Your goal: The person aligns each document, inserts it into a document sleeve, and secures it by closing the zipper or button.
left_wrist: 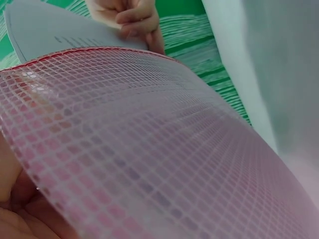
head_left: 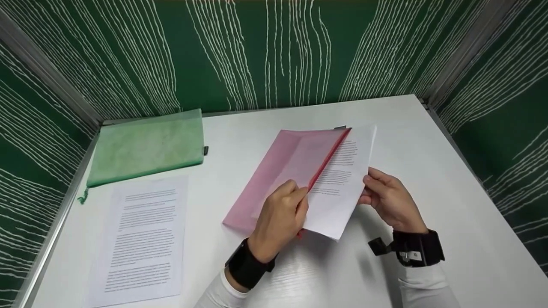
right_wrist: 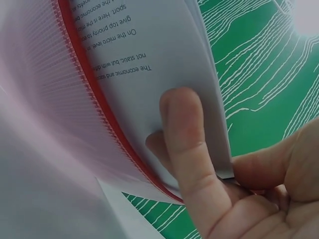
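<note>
Green walls [head_left: 295,51] streaked with wavy white lines are standing around a white worktop [head_left: 449,188]. At the far left a green pouch [head_left: 147,147] is lying flat, with a single printed sheet [head_left: 141,244] resting nearer on the left side. Right of centre, a translucent pink mesh pouch [head_left: 267,171] is tilting between the two hands, its red-trimmed opening facing right. A stack of printed papers [head_left: 327,209] is sitting partly inside it, the left part showing through the mesh and the right part sticking out past the red edge. The left hand [head_left: 280,214] is curling its fingers closed around the near part of that edge, gripping the pouch. The right hand [head_left: 391,196] is pinching the papers' right edge between thumb and fingers. Both wrists are wearing black bands [head_left: 417,248].
</note>
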`<state>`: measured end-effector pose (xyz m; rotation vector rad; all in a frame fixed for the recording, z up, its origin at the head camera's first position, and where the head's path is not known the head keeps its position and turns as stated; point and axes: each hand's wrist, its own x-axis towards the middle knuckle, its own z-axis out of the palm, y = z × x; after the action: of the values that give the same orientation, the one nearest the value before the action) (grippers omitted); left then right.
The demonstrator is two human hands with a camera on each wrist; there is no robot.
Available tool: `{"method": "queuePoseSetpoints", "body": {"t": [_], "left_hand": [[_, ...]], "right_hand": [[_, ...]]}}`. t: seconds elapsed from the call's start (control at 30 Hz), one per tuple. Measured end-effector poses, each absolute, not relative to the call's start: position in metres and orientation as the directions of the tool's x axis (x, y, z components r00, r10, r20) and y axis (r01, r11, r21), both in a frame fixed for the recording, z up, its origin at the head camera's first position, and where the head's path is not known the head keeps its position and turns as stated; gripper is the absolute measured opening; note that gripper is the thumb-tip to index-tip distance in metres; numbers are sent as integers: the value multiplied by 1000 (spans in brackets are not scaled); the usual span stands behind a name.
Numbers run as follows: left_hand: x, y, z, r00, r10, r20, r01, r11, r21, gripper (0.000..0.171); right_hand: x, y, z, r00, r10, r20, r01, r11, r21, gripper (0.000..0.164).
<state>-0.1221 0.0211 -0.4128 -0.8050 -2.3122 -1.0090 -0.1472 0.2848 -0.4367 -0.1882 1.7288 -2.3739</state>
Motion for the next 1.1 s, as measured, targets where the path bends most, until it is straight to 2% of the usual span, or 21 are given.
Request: {"method": "queuePoseSetpoints", "body": {"t": [0.4,0.77,1.1], "left_hand": [[-120,23,-412,-693,318,647,694,539,478,19],[-118,23,-411,-674,332,660,708,545,450,13],[-117,24,-410,-663,340,667,717,544,435,12]], "right_hand": [[-147,279,-437,-986,-156,-55,99,-288,-953,42],[-147,270,-437,-994,-18,-110,111,-251,-962,52],[-148,264,-440,-993,28,-113,107,-157,-982,51]]}}
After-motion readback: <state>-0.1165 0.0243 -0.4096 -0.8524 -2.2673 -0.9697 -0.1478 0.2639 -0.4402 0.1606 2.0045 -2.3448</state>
